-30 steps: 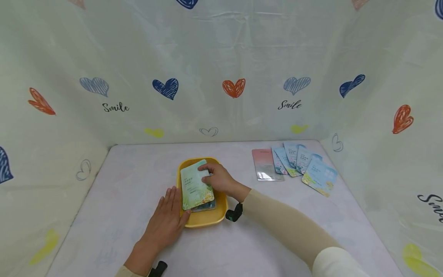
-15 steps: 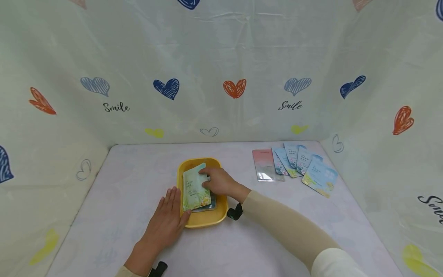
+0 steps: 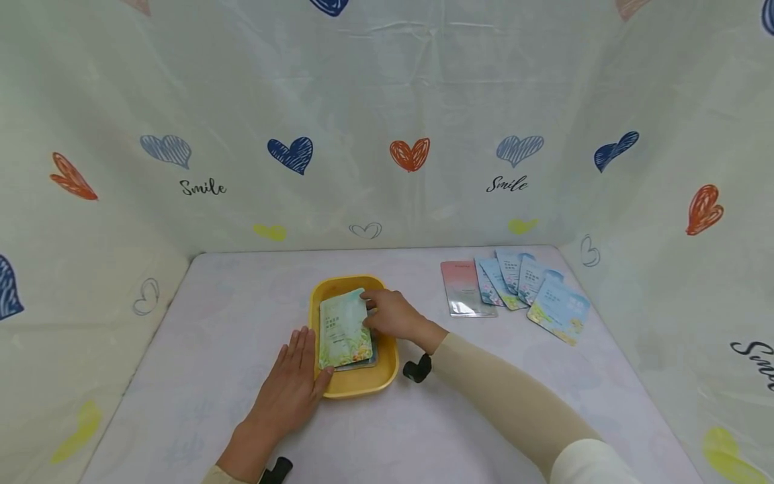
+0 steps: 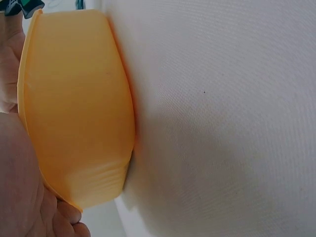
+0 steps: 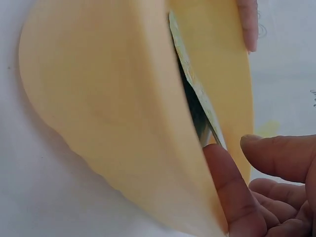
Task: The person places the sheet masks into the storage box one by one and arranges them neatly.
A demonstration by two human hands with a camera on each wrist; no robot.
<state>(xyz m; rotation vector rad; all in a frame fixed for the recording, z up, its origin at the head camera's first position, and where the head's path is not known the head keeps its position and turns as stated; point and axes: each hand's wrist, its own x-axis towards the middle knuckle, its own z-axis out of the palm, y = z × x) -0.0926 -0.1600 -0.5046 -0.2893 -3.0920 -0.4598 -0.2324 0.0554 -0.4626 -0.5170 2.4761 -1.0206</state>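
Note:
A yellow plastic tray (image 3: 358, 388) stands on the table. In it a light green sachet (image 3: 345, 329) with printed flowers, much like a face mask packet, lies over a darker blue one (image 3: 365, 364) that shows only at its lower edge. My right hand (image 3: 399, 316) is inside the tray's right rim, fingertips at the green sachet's edge. In the right wrist view the thumb and index finger stand apart on either side of that sachet's edge (image 5: 200, 94). My left hand (image 3: 289, 388) lies with straight fingers against the tray's left rim; the left wrist view shows the tray's outer wall (image 4: 79, 108).
At the back right lie several overlapping blue floral sachets (image 3: 557, 309), beside a pink and silver packet (image 3: 467, 289). A pale sheet printed with hearts (image 3: 409, 154) hangs behind the table (image 3: 459, 410) and along its sides.
The green sachet has settled flat in the tray, over the blue one. My right hand has loosened and slid right to its edge. The left hand has stayed put.

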